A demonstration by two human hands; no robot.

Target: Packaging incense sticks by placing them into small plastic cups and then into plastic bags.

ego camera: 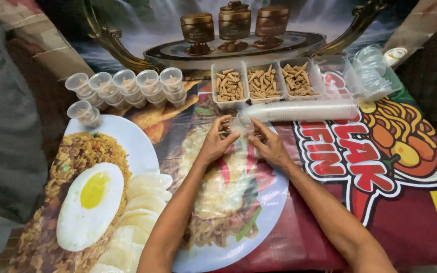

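A work surface covered by printed food banners

A glossy banner [410, 222] printed with fried rice, an egg and noodles covers the whole surface to its near edge. Along the far edge lies another print [142, 30] showing a waterfall and a gilded tray. A grey cloth [1, 126] lies at the left edge. The light is soft and dim.

The fingers [227, 126] are hiding the small clear cup [237, 125] — its contents too blurred to tell. The frame is cutting both forearms off.
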